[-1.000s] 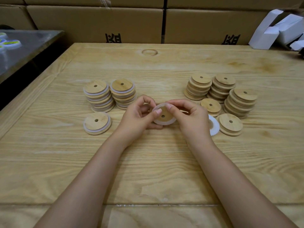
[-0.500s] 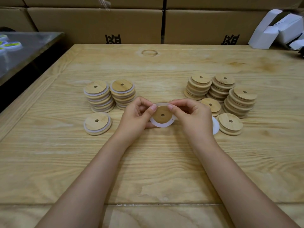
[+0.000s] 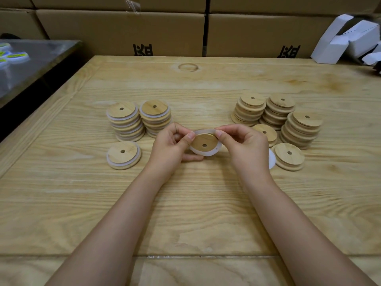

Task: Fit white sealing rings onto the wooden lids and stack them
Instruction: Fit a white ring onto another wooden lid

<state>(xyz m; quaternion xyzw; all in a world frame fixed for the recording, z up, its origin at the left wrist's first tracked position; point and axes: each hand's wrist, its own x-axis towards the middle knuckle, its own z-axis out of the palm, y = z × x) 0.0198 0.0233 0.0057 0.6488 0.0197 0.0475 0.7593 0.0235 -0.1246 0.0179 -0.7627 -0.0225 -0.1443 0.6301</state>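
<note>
Together, the left hand (image 3: 172, 144) and right hand (image 3: 245, 147) pinch a white sealing ring (image 3: 207, 152) round a round wooden lid (image 3: 203, 142), held above the pale wooden table (image 3: 185, 213).

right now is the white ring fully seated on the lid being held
Not fully: the white ring circles the wooden lid, but its far side arcs clear of the rim.

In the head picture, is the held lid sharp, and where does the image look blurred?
Head view: the wooden lid and white sealing ring are sharp; head view: the white boxes top right look smeared; light is soft, shadows faint.
</note>
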